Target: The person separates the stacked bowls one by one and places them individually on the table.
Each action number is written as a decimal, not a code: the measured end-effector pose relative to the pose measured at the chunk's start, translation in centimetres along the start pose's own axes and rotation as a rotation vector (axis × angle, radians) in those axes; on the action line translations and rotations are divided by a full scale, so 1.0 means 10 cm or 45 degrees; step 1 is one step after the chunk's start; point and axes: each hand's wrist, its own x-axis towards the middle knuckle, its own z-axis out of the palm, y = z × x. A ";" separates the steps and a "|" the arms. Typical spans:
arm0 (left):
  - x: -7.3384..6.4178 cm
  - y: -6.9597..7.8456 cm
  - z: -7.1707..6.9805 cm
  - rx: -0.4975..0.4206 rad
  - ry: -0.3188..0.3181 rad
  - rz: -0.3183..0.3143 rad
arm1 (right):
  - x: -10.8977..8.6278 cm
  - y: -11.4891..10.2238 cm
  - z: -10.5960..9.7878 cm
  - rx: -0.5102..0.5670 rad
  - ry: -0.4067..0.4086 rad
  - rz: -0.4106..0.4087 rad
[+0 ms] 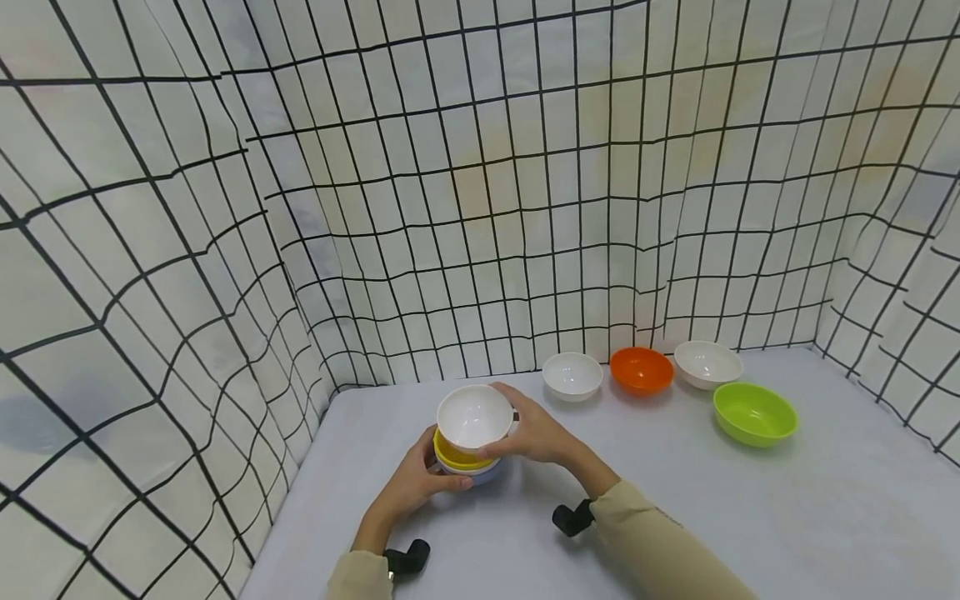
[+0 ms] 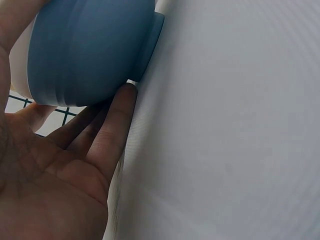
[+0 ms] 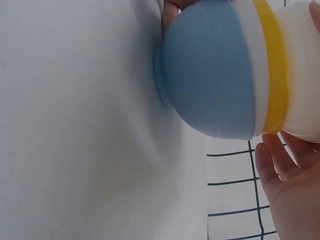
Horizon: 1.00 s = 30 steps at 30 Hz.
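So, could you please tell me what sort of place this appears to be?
Probably a staged recording booth: a grid-patterned backdrop stands behind and beside the white table, and a black device sits at each wrist.

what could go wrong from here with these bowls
The top white bowl in the right hand is above the yellow bowl, so it could catch on that rim or settle crooked. The stack might also tip or slide if the left hand eases off, since the blue bowl at its bottom has a narrow foot.
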 end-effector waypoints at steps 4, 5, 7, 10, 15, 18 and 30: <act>0.00 0.01 0.01 0.001 0.012 -0.006 | -0.03 0.00 -0.06 0.003 0.037 -0.010; 0.00 0.01 0.01 0.002 0.014 -0.005 | -0.04 0.01 -0.08 -0.001 0.047 -0.005; 0.00 0.01 0.01 -0.007 0.015 -0.013 | -0.07 0.01 -0.12 -0.005 0.062 -0.005; 0.00 0.00 0.02 -0.013 0.008 -0.009 | -0.11 0.03 -0.17 0.005 0.077 -0.002; 0.01 0.00 0.02 0.006 0.024 -0.019 | -0.18 0.02 -0.26 0.065 0.088 -0.012; 0.01 0.00 0.03 0.018 0.031 -0.017 | -0.23 0.02 -0.31 0.087 0.100 -0.008; 0.02 -0.02 0.03 0.006 0.032 -0.002 | -0.47 0.13 -0.52 0.030 0.172 0.116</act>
